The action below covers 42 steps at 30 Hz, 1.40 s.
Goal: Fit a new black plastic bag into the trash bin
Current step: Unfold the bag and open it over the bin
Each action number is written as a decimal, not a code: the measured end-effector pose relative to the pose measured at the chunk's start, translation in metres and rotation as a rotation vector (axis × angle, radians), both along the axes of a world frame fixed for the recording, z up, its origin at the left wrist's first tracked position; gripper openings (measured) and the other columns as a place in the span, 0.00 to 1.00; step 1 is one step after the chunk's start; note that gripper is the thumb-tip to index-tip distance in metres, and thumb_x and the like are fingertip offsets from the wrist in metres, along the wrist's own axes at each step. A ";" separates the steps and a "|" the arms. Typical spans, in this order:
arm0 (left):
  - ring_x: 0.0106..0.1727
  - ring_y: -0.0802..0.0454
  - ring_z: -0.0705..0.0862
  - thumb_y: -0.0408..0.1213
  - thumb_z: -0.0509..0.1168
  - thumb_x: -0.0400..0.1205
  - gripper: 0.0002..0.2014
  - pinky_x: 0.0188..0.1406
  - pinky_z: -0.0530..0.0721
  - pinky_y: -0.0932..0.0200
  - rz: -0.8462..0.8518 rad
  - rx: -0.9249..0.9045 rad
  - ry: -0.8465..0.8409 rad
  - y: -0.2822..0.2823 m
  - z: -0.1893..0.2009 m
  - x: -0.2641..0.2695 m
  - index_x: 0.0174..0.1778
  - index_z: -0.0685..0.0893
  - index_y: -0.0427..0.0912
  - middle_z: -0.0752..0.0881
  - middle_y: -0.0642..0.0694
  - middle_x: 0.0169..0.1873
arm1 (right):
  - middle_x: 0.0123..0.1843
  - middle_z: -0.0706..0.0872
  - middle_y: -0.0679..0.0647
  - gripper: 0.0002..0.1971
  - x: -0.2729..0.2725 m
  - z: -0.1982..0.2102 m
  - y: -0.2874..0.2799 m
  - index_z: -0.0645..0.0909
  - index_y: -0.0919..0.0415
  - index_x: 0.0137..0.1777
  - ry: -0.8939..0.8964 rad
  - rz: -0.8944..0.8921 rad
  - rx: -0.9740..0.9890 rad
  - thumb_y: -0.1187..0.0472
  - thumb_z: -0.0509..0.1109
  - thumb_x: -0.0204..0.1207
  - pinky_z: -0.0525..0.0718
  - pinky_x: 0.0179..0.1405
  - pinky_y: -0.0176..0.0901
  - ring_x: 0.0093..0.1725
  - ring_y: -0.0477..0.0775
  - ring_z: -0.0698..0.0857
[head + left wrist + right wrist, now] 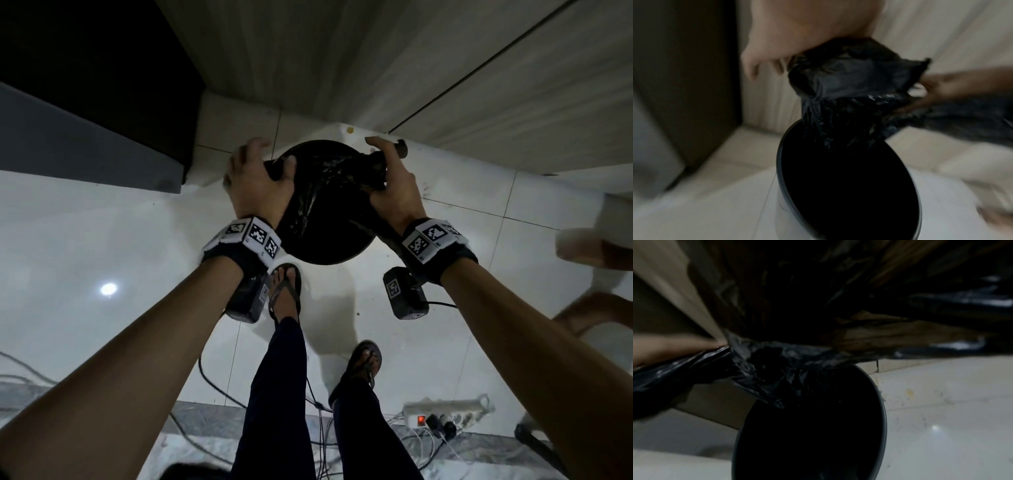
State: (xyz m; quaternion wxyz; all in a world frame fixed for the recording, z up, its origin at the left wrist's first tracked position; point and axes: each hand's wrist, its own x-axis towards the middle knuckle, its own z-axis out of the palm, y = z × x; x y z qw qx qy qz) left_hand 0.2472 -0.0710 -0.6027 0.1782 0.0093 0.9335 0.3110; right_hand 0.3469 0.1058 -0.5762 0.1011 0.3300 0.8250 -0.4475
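A round black trash bin (329,255) stands on the white tiled floor, close to a wall corner. Above its dark mouth (838,186) hangs a crumpled black plastic bag (329,178), its lower part dipping into the bin. My left hand (260,178) grips the bag's left edge, thumb pressed on the plastic. My right hand (383,171) grips the bag's right edge. In the left wrist view the bag (849,78) bunches between both hands. In the right wrist view the bag (766,366) stretches across over the bin (813,434).
A dark cabinet (85,102) stands at the left, a pale wall panel (376,61) behind the bin. My sandalled feet (286,291) are just before the bin. Cables and a power strip (448,411) lie on the floor behind me. Wooden furniture (596,253) is at the right.
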 end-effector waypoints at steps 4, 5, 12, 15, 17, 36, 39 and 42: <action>0.69 0.46 0.72 0.61 0.69 0.69 0.25 0.73 0.68 0.45 -0.489 0.085 0.158 0.015 0.024 0.005 0.56 0.78 0.50 0.77 0.47 0.66 | 0.42 0.88 0.57 0.21 -0.008 0.006 0.000 0.67 0.52 0.63 0.033 0.094 0.036 0.68 0.64 0.71 0.87 0.38 0.52 0.39 0.59 0.87; 0.72 0.45 0.70 0.60 0.71 0.68 0.24 0.75 0.67 0.44 -0.601 0.042 0.132 0.019 0.025 0.005 0.55 0.79 0.50 0.75 0.47 0.69 | 0.40 0.86 0.60 0.19 -0.010 0.007 0.000 0.66 0.54 0.60 0.024 0.112 0.056 0.69 0.63 0.70 0.85 0.34 0.56 0.37 0.61 0.85; 0.76 0.39 0.70 0.31 0.63 0.76 0.25 0.77 0.63 0.40 -0.580 -0.126 -0.193 0.014 0.010 -0.012 0.70 0.77 0.54 0.70 0.43 0.77 | 0.51 0.87 0.60 0.19 -0.005 -0.005 0.005 0.77 0.54 0.60 -0.112 0.270 0.190 0.70 0.61 0.71 0.78 0.40 0.48 0.48 0.67 0.85; 0.69 0.40 0.77 0.27 0.60 0.75 0.26 0.73 0.70 0.45 -0.549 -0.162 -0.226 0.008 0.008 -0.020 0.70 0.77 0.49 0.82 0.41 0.67 | 0.61 0.80 0.61 0.25 -0.004 -0.012 0.011 0.76 0.54 0.71 -0.255 0.354 0.247 0.67 0.62 0.74 0.81 0.47 0.53 0.54 0.69 0.84; 0.67 0.39 0.80 0.27 0.59 0.76 0.25 0.71 0.75 0.46 -0.459 -0.140 -0.223 0.002 0.005 -0.025 0.70 0.79 0.46 0.84 0.40 0.65 | 0.63 0.77 0.61 0.21 -0.004 -0.016 0.014 0.75 0.59 0.71 -0.324 0.378 0.289 0.63 0.60 0.78 0.78 0.44 0.53 0.53 0.69 0.83; 0.54 0.38 0.86 0.32 0.68 0.79 0.12 0.42 0.71 0.55 -0.560 -0.426 -0.059 0.036 0.006 -0.040 0.56 0.80 0.31 0.88 0.35 0.53 | 0.58 0.87 0.65 0.23 -0.051 -0.022 0.008 0.82 0.65 0.58 -0.535 0.210 0.505 0.45 0.58 0.83 0.78 0.54 0.53 0.58 0.68 0.84; 0.65 0.38 0.81 0.39 0.74 0.74 0.34 0.51 0.77 0.51 -0.531 -0.464 -0.176 0.043 -0.004 -0.044 0.71 0.68 0.30 0.81 0.34 0.65 | 0.70 0.77 0.67 0.33 -0.056 -0.035 0.002 0.74 0.65 0.72 -0.557 0.084 0.341 0.37 0.53 0.83 0.75 0.65 0.60 0.71 0.69 0.73; 0.78 0.38 0.64 0.46 0.80 0.68 0.51 0.67 0.75 0.45 -0.536 -0.451 -0.299 0.045 -0.022 -0.049 0.79 0.56 0.32 0.63 0.36 0.77 | 0.78 0.65 0.67 0.34 -0.059 -0.055 -0.001 0.65 0.61 0.78 -0.508 0.015 0.223 0.38 0.59 0.81 0.69 0.72 0.65 0.78 0.71 0.63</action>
